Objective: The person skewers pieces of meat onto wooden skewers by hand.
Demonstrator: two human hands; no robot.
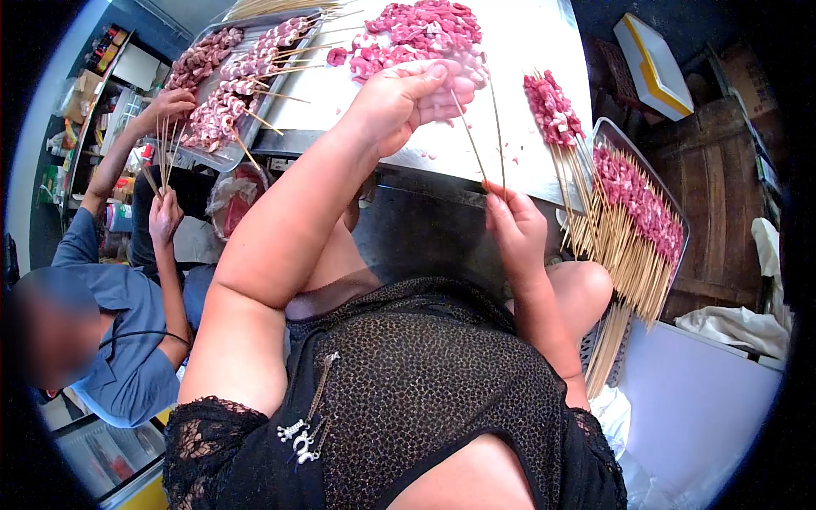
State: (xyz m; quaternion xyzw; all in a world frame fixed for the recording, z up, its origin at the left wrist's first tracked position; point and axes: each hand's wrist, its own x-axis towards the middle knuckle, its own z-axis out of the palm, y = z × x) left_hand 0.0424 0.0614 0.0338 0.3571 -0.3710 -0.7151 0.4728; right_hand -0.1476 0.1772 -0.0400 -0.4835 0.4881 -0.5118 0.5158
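My right hand (517, 223) pinches thin wooden skewers (470, 143) near their lower ends, two of them showing, pointing up over the table. At the upper end of one skewer is my left hand (416, 98), thumb bent over curled fingers; what lies between them, if anything, I cannot make out. Just beyond that hand, a heap of cut raw meat (429, 30) lies on the pale metal table (374, 157). To the right of the heap, a bunch of loaded meat skewers (554, 110) rests on the tabletop, bare ends toward me.
A tray (680, 217) full of meat skewers overhangs at right. Another metal tray (272, 93) with meat and skewers stands at left. A co-worker (127, 340) sits there, holding bare sticks. A white-and-yellow foam box (653, 66) is at far right, above a white cabinet (697, 399).
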